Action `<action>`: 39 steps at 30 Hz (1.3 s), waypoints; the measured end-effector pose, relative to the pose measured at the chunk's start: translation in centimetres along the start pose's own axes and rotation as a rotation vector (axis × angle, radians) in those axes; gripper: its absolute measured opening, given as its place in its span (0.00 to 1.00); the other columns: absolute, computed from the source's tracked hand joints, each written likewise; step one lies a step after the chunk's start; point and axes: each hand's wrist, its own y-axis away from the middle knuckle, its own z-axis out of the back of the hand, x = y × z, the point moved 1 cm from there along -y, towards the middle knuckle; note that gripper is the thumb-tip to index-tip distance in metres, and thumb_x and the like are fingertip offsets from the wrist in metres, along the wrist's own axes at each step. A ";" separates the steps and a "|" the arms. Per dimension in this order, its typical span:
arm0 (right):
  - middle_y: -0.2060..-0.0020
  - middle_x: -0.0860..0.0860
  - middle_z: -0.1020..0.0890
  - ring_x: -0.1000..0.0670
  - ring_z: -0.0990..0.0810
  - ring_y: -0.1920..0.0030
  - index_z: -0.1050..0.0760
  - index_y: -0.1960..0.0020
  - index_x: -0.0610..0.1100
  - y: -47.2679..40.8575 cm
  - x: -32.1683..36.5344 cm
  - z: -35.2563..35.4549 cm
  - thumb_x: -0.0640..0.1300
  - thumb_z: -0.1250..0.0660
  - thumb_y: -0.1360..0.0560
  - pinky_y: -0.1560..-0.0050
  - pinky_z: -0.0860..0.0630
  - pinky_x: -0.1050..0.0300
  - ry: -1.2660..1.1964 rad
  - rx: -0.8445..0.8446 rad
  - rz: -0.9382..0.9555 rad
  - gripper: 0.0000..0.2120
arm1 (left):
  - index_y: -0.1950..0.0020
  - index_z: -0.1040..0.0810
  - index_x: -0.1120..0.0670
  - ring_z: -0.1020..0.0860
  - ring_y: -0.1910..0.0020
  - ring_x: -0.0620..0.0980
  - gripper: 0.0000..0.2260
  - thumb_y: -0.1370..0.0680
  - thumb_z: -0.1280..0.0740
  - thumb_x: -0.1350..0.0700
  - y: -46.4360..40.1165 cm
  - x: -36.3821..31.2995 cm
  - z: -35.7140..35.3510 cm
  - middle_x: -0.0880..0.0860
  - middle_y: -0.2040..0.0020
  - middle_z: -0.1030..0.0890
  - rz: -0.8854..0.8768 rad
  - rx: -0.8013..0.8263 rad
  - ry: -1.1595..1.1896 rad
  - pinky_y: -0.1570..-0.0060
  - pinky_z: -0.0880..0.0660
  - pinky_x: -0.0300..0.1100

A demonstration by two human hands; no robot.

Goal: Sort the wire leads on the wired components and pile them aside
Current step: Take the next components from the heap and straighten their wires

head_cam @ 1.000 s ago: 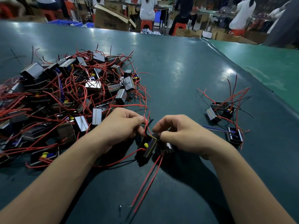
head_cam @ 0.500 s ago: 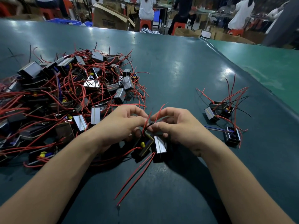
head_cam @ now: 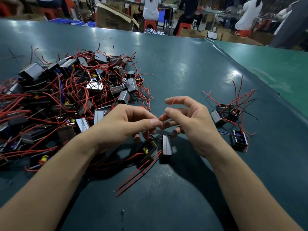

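Nearest us, two red leads (head_cam: 133, 179) trail toward us across the dark green surface (head_cam: 183, 205) from the black component (head_cam: 167, 146) below our hands. Our left hand (head_cam: 121, 125) pinches a red wire (head_cam: 168, 112) at the fingers (head_cam: 154, 122); our right hand (head_cam: 191, 124) pinches the same wire, its forefinger raised. Farther right lies a small sorted group (head_cam: 231, 120); far left, the tangled pile (head_cam: 66, 97).

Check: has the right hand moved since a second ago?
Yes. The right hand has risen off the component on the table and opened its fingers, pinching a red wire; the small pile beside it hasn't shifted.
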 end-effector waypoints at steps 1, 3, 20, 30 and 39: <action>0.65 0.46 0.15 0.48 0.17 0.68 0.25 0.47 0.44 0.0 0.1 0.0 0.37 0.35 0.21 0.75 0.26 0.61 -0.032 -0.001 -0.009 0.04 | 0.54 0.16 0.60 0.23 0.67 0.43 0.10 0.28 0.30 0.54 -0.1 0.0 0.0 0.52 0.65 0.18 0.008 -0.034 0.014 0.69 0.29 0.33; 0.64 0.45 0.15 0.46 0.16 0.68 0.25 0.51 0.43 0.0 0.1 0.0 0.38 0.36 0.20 0.76 0.26 0.61 -0.067 -0.013 -0.023 0.02 | 0.54 0.18 0.61 0.22 0.68 0.44 0.08 0.26 0.30 0.57 -0.2 0.0 0.0 0.52 0.65 0.17 0.021 -0.095 0.035 0.70 0.29 0.33; 0.62 0.45 0.15 0.47 0.16 0.65 0.22 0.52 0.43 0.0 0.2 0.2 0.39 0.34 0.22 0.73 0.25 0.61 -0.057 -0.033 0.057 0.03 | 0.54 0.19 0.56 0.18 0.65 0.49 0.02 0.24 0.29 0.61 -0.7 0.5 0.0 0.54 0.64 0.15 -0.084 -0.345 0.024 0.68 0.25 0.35; 0.59 0.52 0.16 0.58 0.18 0.60 0.21 0.45 0.49 -0.3 -0.9 0.0 0.41 0.25 0.29 0.66 0.26 0.68 0.167 0.021 -0.017 0.14 | 0.55 0.21 0.48 0.18 0.63 0.53 0.06 0.24 0.30 0.60 -0.8 1.5 0.0 0.46 0.57 0.17 -0.053 -0.408 -0.335 0.55 0.19 0.52; 0.60 0.49 0.15 0.52 0.17 0.66 0.25 0.47 0.44 -1.0 -2.2 -0.1 0.49 0.27 0.27 0.67 0.29 0.60 0.286 -0.219 -0.157 0.13 | 0.52 0.19 0.57 0.19 0.63 0.47 0.06 0.26 0.28 0.67 -0.9 1.1 -0.4 0.57 0.59 0.16 0.038 -0.328 0.044 0.63 0.21 0.36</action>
